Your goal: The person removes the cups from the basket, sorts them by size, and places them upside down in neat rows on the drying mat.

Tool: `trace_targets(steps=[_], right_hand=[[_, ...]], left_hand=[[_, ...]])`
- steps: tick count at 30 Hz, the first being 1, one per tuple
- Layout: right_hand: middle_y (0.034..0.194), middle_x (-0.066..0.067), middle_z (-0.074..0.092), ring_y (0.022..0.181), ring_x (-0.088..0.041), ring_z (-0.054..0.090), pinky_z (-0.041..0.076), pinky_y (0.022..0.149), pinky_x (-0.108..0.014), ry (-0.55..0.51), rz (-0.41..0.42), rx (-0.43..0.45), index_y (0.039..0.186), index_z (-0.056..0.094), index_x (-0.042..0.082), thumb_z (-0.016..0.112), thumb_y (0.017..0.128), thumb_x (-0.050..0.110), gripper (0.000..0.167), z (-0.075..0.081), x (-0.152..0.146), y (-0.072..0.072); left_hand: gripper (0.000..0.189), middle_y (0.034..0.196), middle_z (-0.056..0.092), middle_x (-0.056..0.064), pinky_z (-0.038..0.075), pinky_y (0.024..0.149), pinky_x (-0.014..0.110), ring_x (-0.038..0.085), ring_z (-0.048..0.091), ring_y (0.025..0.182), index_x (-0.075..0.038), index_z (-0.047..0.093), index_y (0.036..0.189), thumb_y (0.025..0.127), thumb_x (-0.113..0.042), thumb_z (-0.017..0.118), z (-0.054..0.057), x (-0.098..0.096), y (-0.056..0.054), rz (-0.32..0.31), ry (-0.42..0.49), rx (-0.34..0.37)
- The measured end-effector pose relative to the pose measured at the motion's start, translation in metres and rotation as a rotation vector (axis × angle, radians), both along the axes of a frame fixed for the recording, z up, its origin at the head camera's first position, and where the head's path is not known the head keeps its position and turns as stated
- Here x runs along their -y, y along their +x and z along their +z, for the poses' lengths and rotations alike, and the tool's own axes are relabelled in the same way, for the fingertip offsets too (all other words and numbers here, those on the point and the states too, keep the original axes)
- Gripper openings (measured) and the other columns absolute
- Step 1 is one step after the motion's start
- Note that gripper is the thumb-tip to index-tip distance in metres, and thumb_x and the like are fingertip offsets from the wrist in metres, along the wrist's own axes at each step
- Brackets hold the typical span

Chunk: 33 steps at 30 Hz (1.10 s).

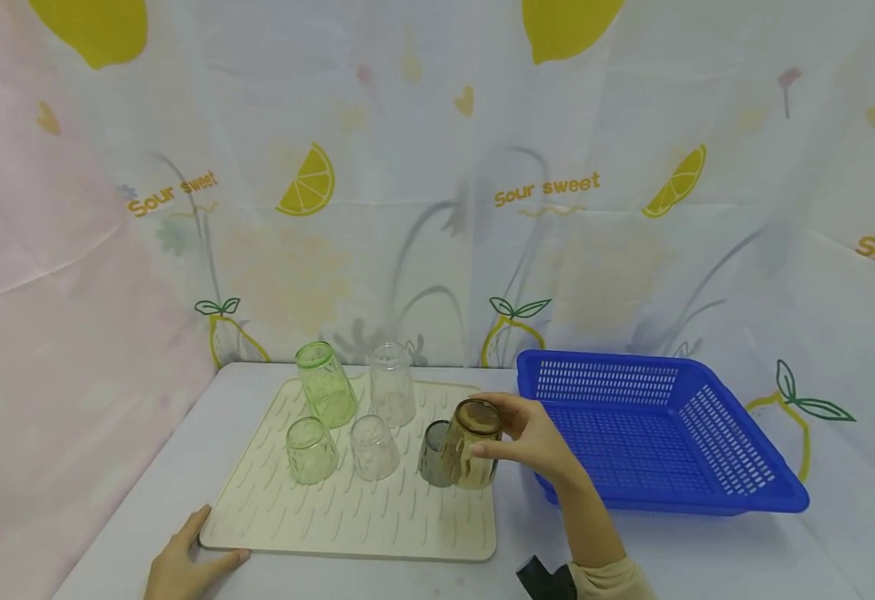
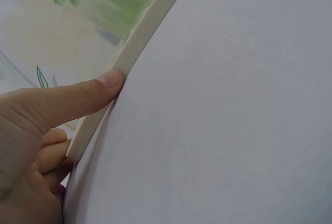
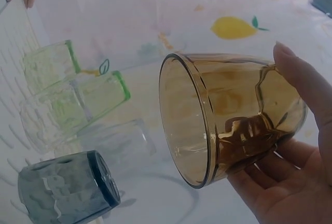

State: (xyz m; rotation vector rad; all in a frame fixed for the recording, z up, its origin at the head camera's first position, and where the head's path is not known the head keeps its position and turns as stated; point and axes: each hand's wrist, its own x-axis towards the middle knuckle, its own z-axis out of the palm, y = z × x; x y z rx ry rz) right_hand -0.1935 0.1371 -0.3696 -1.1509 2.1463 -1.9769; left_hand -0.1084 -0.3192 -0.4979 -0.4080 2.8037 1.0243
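Observation:
My right hand [image 1: 531, 433] holds an amber glass [image 3: 233, 115] upside down between thumb and fingers, over the right side of a cream drying mat [image 1: 347, 529]. Its open rim faces the mat in the right wrist view. Beside it a smoky grey glass [image 3: 67, 187] stands upside down, partly covered by the amber one in the head view. My left hand [image 1: 182, 562] holds the mat's near left corner, with the thumb along the front edge [image 2: 140, 37] and the fingers at the side.
On the mat stand a tall green glass [image 1: 328, 387], a short green glass [image 1: 312, 450], a tall clear glass [image 1: 392, 387] and a short clear glass [image 1: 374, 448], all upside down. A blue plastic basket [image 1: 677, 500] sits right of the mat. A printed cloth [image 1: 422, 125] hangs behind.

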Motion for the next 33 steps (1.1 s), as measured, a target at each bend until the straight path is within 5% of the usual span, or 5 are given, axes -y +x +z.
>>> trace_targets(steps=[21,33], right_hand=[[0.109,-0.029,0.061,0.095,-0.019,0.064,0.054,0.087,-0.029,-0.021,0.023,0.032,0.12,0.055,-0.01,0.077,0.076,0.005,0.052,-0.002,0.039,-0.01],[0.108,-0.029,0.06,0.093,-0.011,0.062,0.055,0.083,-0.027,-0.016,0.091,0.04,0.121,0.054,-0.012,0.077,0.077,0.006,0.052,-0.004,0.059,-0.011]], left_hand=[[0.107,0.145,0.006,0.039,0.013,0.106,0.07,0.062,0.011,0.129,0.013,0.014,0.142,0.074,-0.041,0.077,0.003,-0.003,0.003,0.018,0.038,-0.018],[0.106,0.144,0.003,0.04,0.01,0.107,0.068,0.055,0.0,0.134,0.021,0.015,0.138,0.075,-0.037,0.077,0.006,-0.003,0.001,-0.017,0.022,-0.036]])
